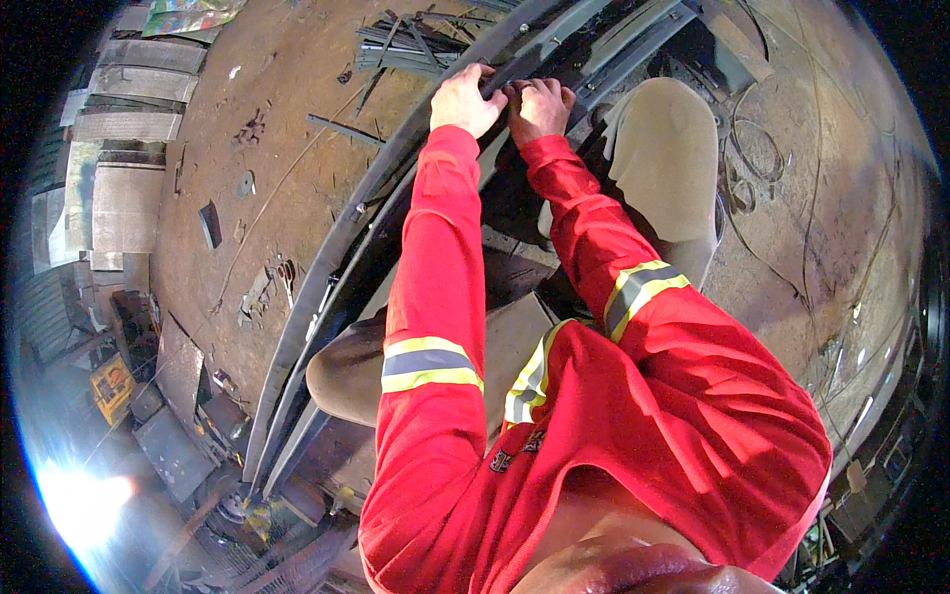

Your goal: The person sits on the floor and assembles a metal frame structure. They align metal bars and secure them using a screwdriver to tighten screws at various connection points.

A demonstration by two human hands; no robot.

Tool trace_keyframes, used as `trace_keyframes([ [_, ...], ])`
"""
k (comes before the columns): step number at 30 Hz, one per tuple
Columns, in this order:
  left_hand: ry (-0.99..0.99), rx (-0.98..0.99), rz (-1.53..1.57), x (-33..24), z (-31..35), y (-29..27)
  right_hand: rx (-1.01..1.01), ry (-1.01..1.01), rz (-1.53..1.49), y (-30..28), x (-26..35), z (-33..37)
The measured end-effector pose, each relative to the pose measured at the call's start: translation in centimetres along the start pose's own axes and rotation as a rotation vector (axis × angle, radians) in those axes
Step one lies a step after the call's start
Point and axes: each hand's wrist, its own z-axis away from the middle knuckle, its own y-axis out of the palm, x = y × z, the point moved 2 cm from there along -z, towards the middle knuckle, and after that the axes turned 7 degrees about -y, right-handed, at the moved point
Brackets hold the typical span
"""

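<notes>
A long dark metal bar (374,186) curves from the lower left to the top of the view, with other long bars alongside it. At its upper part my left hand (465,102) is closed, its fingers curled over the bar. Close beside it on the right, my right hand (539,107) also grips at the bars with bent fingers, some of them partly hidden. The two thumbs nearly meet. Both arms, in red sleeves with reflective bands, reach forward. My bent knees in tan trousers (673,148) are on either side of the forearms.
Thin metal strips (411,45) lie heaped beyond the bars. A loose strip (344,130) and small scraps dot the brown floor (287,79). Flat sheets (129,203) line the left side. Looped cable (760,158) lies at right. A bright light (84,505) glares lower left.
</notes>
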Motion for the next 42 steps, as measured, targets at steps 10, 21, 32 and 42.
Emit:
trace_keyframes([
  [10,0.042,-0.037,-0.017,0.0,0.0,0.1,-0.041,0.015,-0.06,2.1,-1.9,0.0],
  [21,0.026,-0.008,-0.038,0.3,-0.1,0.2,-0.054,-0.031,-0.059,1.8,-2.0,0.1],
  [32,0.023,-0.006,-0.039,0.2,-0.1,0.2,-0.088,0.023,-0.162,1.1,-1.8,-0.2],
  [42,0.009,0.005,-0.019,0.3,0.1,0.1,-0.101,0.007,-0.117,1.7,-1.8,0.1],
])
